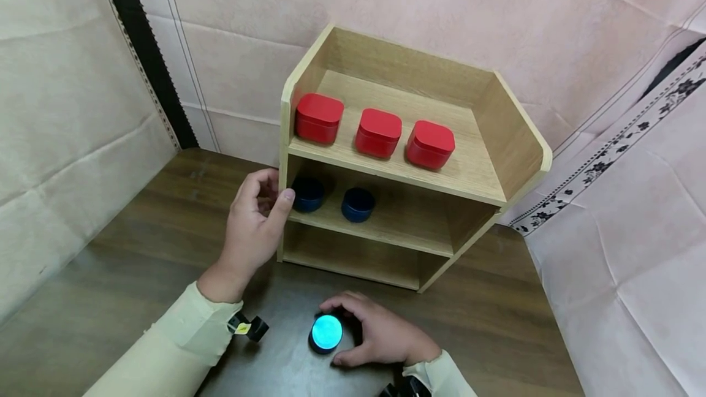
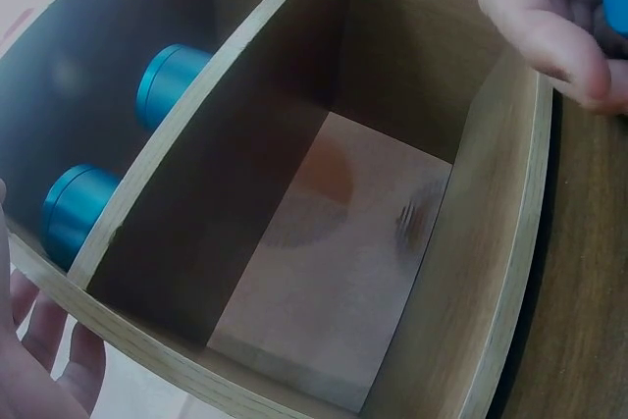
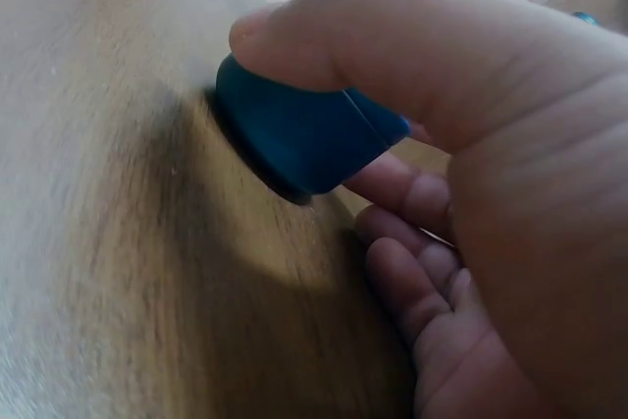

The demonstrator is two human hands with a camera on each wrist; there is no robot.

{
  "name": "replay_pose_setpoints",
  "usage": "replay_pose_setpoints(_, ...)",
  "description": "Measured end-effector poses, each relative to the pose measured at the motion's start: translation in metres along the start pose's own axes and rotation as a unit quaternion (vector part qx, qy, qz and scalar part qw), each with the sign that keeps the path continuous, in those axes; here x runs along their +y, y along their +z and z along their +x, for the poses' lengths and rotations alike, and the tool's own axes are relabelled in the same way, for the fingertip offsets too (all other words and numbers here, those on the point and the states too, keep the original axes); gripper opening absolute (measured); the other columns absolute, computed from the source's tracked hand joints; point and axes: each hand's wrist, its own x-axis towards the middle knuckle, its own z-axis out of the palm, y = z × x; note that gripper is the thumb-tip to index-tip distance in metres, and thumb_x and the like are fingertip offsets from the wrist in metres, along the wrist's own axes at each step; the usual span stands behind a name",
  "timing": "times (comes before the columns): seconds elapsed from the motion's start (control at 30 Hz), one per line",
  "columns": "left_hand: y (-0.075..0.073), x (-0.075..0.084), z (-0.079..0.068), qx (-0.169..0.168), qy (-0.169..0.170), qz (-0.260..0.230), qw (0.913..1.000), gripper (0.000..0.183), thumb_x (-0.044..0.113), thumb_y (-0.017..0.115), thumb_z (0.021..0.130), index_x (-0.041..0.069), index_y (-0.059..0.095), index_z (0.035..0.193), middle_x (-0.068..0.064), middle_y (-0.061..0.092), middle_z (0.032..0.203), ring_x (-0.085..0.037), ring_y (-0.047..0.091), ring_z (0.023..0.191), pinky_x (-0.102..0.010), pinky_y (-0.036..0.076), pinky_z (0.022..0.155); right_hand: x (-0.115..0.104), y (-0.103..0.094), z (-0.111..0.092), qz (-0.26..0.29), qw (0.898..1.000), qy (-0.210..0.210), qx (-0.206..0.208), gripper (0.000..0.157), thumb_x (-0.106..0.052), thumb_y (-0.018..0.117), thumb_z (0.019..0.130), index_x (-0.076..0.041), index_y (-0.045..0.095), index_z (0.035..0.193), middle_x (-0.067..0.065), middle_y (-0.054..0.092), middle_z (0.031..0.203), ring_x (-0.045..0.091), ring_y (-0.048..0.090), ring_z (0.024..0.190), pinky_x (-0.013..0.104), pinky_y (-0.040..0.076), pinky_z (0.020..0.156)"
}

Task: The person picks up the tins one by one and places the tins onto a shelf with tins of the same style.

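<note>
A small wooden shelf unit (image 1: 386,234) with several levels stands on the table. My left hand (image 1: 254,219) holds the front edge of its left side board, the thumb at the front and the fingers along the outside. My right hand (image 1: 380,329) curves its thumb and fingers round a round blue lidded jar (image 1: 326,332) at the table in front of the shelf. In the right wrist view the thumb lies along the jar (image 3: 294,130); how firmly it presses is unclear. Two similar blue jars (image 1: 307,195) (image 1: 358,204) stand on the middle level, near the left hand.
Three red rounded boxes (image 1: 320,118) (image 1: 378,133) (image 1: 430,144) sit in a row on the top level. Pale cloth (image 1: 419,11) hangs behind and at both sides. The dark wooden table (image 1: 121,287) spreads around the shelf.
</note>
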Motion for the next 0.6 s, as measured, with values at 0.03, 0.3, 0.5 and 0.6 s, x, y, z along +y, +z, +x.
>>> replay_pose_setpoints(0.03, 0.0000, 0.0002, 0.0002, 0.000, 0.000, 0.000, 1.0000, 0.037, 0.026, 0.071, 0.111, 0.006, 0.062, 0.141, -0.006, 0.061, 0.119, -0.020, 0.060, 0.106, -0.022, 0.053, 0.089, -0.0002, -0.0005, 0.0002, -0.001, 1.000, -0.003, 0.001, 0.076, -0.043, 0.095, 0.093, -0.039, 0.056, 0.157, -0.020, 0.059, 0.157, 0.007, 0.055, 0.145, 0.034, 0.046, 0.125)
replay_pose_setpoints(0.3, 0.0008, 0.0000, 0.0010, 0.002, 0.006, -0.002, 1.0000, 0.037, 0.025, 0.072, 0.111, 0.006, 0.062, 0.140, -0.005, 0.060, 0.119, -0.019, 0.059, 0.107, -0.023, 0.053, 0.089, -0.0014, -0.0015, 0.0013, 0.004, 1.000, -0.005, 0.003, 0.066, -0.042, 0.093, 0.094, -0.039, 0.061, 0.151, -0.020, 0.062, 0.149, 0.006, 0.057, 0.138, 0.033, 0.049, 0.120)
replay_pose_setpoints(0.5, 0.0010, 0.0001, 0.0004, 0.001, 0.006, -0.001, 1.0000, 0.037, 0.025, 0.071, 0.111, 0.006, 0.061, 0.141, -0.006, 0.060, 0.119, -0.019, 0.059, 0.107, -0.023, 0.053, 0.090, -0.0021, -0.0013, 0.0005, 0.005, 1.000, 0.001, 0.006, 0.064, -0.043, 0.093, 0.094, -0.040, 0.061, 0.150, -0.021, 0.063, 0.148, 0.008, 0.058, 0.136, 0.033, 0.049, 0.119)
replay_pose_setpoints(0.6, 0.0010, -0.0004, 0.0000, 0.000, 0.006, 0.000, 1.0000, 0.037, 0.025, 0.071, 0.111, 0.006, 0.061, 0.141, -0.007, 0.061, 0.120, -0.018, 0.059, 0.108, -0.024, 0.053, 0.090, -0.0020, -0.0012, 0.0004, 0.003, 1.000, 0.001, 0.007, 0.063, -0.043, 0.093, 0.094, -0.040, 0.062, 0.149, -0.021, 0.063, 0.148, 0.008, 0.059, 0.136, 0.032, 0.049, 0.119)
